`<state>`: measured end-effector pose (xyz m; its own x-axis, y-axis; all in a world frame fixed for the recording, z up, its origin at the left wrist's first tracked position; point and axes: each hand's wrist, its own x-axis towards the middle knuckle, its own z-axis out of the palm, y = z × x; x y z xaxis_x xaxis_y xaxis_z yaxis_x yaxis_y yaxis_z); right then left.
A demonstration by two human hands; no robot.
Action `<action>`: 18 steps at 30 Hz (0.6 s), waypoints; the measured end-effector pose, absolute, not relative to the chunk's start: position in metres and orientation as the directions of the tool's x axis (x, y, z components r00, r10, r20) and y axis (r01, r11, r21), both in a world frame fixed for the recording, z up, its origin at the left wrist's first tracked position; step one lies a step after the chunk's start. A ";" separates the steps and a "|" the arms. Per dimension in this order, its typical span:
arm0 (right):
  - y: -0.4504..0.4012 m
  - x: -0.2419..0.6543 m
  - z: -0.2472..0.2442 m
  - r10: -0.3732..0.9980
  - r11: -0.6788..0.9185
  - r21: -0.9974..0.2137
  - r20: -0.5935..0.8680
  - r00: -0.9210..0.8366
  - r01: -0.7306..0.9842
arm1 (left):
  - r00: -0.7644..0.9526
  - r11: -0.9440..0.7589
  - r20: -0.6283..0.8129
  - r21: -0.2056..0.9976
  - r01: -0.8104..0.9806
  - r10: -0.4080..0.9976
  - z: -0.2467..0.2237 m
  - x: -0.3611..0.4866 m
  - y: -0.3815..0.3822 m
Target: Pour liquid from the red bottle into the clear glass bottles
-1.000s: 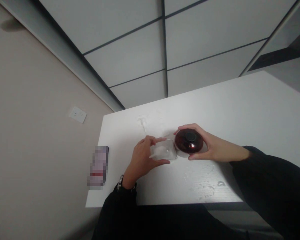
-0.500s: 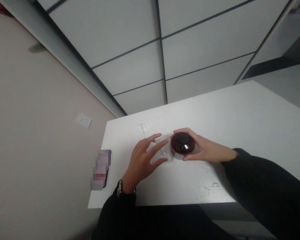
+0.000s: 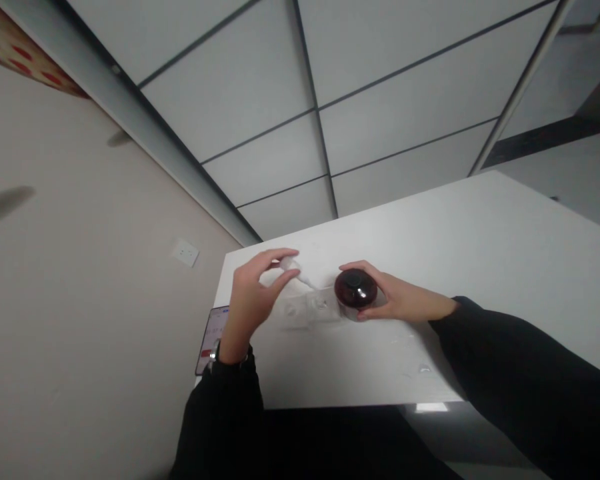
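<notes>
Left hand [image 3: 253, 293]: over the far-left part of the tabletop [image 3: 330, 373], forearm rising from the near edge, thumb and fingers curved to the right and closed about a small pale item [image 3: 290, 265]; its exact shape is blurred. Right hand [image 3: 397, 299]: reaches in from the right with the forearm low, wrapped around a round container [image 3: 356, 291] with a dark red, glossy top, fingers on its far side and thumb on its near side. The container is upright, slightly left of the tabletop's middle, between the far and near edges. The far edge runs beyond both hands; a band of white surface separates it from the right hand. Further surface extends to the right, towards the far right corner, and a broad strip lies between the container and the near edge. Two clear, square plastic pieces [image 3: 324, 307] lie side by side, left of the container and below the small pale item; whether they join, or touch the container, cannot be told. A phone [image 3: 215, 333] lies at the left edge, partly covered by the left wrist, which bears a watch [image 3: 214, 353]. Wet marks [image 3: 424, 368] show near the near edge, below the right forearm.
</notes>
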<state>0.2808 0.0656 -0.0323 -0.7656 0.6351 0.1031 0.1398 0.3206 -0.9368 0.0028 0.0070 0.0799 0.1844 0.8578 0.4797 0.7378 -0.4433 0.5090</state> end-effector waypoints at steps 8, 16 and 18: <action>0.064 0.283 -0.032 0.646 0.333 -0.931 0.111 -0.755 0.148 | 0.305 -0.308 0.086 0.479 0.822 0.949 0.033 -0.015 0.122; 0.071 0.291 -0.028 0.640 0.396 -0.899 0.124 -0.758 0.187 | 0.397 -0.379 0.041 0.402 0.834 0.917 -0.004 -0.016 0.153; 0.063 0.305 -0.015 0.673 0.429 -0.874 0.139 -0.726 0.230 | 0.385 -0.393 0.100 0.385 0.835 0.917 0.007 -0.018 0.140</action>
